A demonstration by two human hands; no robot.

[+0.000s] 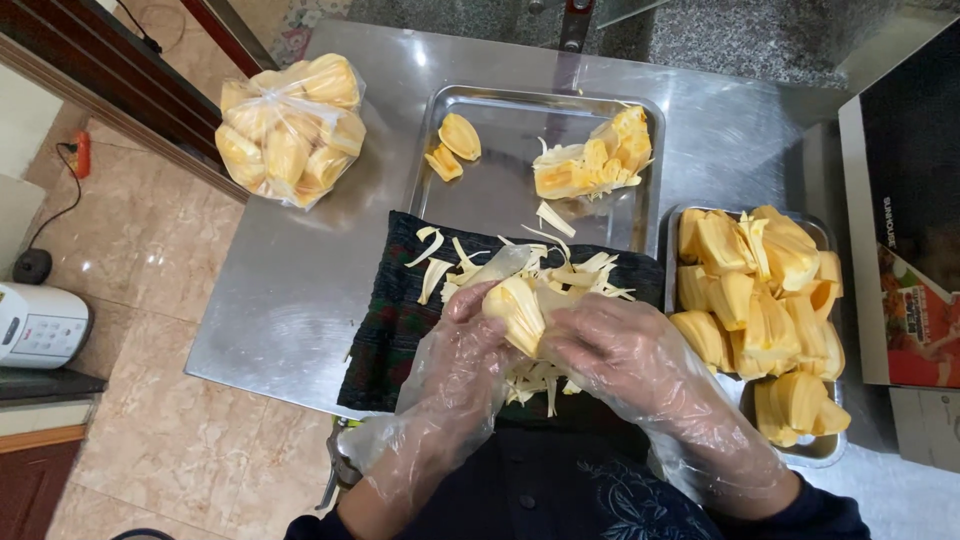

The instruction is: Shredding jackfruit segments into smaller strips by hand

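Both gloved hands, the left hand [470, 335] and right hand [610, 345], are gripping one jackfruit pod [515, 310] over the dark cloth [385, 330], seemingly soft, slippery flesh best pinched at its ends, while trays are crowding the steel surface [290, 280] near its front edge.

Fruit piece [515, 312] half-hidden between hands [560, 345]

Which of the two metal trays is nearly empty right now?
The middle tray, beyond the dark cloth: only two loose pods and one fruit chunk. The right-side tray is piled full of yellow pieces.
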